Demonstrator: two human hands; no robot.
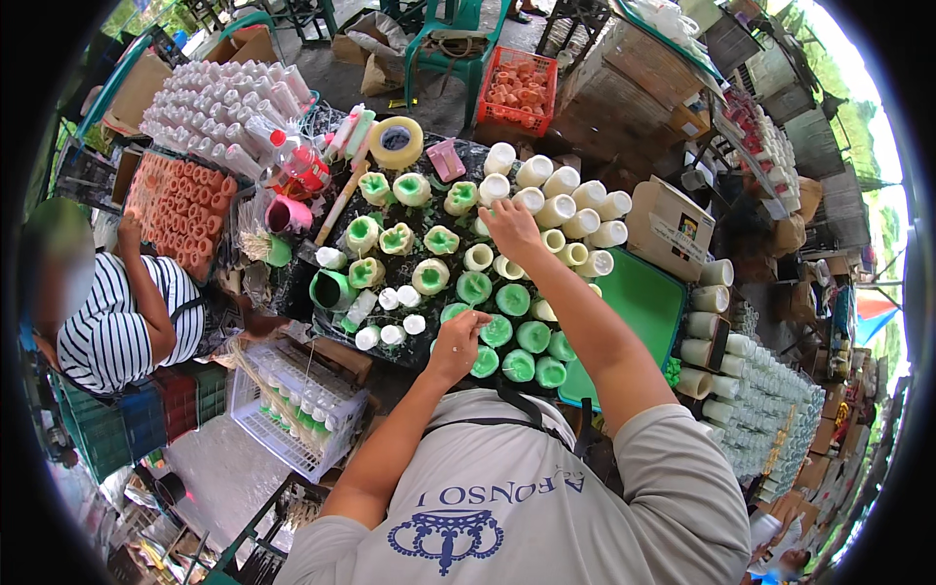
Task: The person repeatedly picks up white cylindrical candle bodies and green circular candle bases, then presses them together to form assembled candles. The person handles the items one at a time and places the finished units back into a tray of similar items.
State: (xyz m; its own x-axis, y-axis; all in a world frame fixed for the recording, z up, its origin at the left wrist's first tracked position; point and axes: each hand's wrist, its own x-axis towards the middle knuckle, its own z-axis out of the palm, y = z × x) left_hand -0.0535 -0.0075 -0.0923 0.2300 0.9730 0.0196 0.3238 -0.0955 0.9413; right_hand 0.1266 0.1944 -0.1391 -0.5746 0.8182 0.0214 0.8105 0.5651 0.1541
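Observation:
My right hand point(514, 231) reaches across the black-covered table over the near-left side of a cluster of cream-white cylindrical molds point(558, 209). Its fingers are spread and bent down at the mold rims; the fingertips are partly hidden. Closer to me, my left hand point(456, 347) is closed, fingers curled beside the round molds filled with green point(496, 330). Whatever it may hold does not show. Left of both hands stand several cream molds with hollowed green centres point(397, 239). Small white cylinders point(393, 334) lie near the table's front left.
A green tray point(639, 310) adjoins the molds on the right, with a cardboard box point(669, 226) behind it. A tape roll point(396, 142) and pink container point(446, 161) sit at the far side. Another person point(132, 312) works at left beside orange pieces point(180, 210).

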